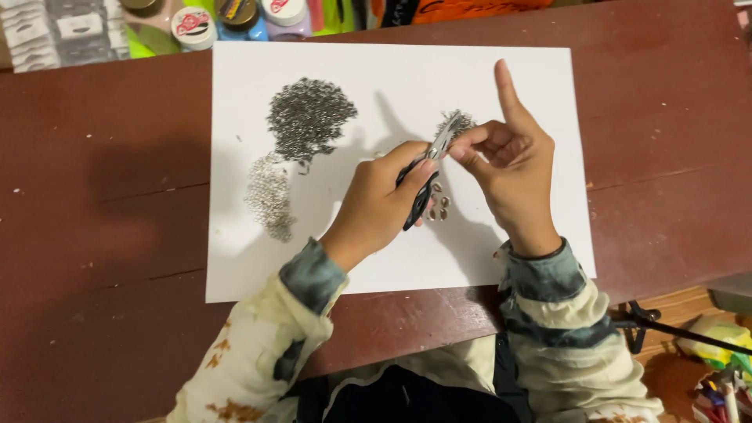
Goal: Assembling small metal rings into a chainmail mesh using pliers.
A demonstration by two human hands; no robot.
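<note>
My left hand (382, 205) grips small pliers with black handles (423, 188), jaws pointing up to the right. My right hand (513, 164) pinches something tiny at the plier jaws, index finger sticking straight up; what it pinches is too small to tell. Both hands hover over a white sheet of paper (486, 78) on a dark red wooden table (110, 196). On the sheet lie a dark heap of small metal rings (309, 117), a flat piece of linked ring mesh (270, 196), a small clump of rings (456, 122) and a few loose rings (440, 207).
Several paint pots and jars (235, 17) stand along the table's far edge, with a patterned cloth (59, 31) at the far left. At the lower right, beyond the table edge, a black rod (674, 329) and colourful objects (721, 368) lie on the floor.
</note>
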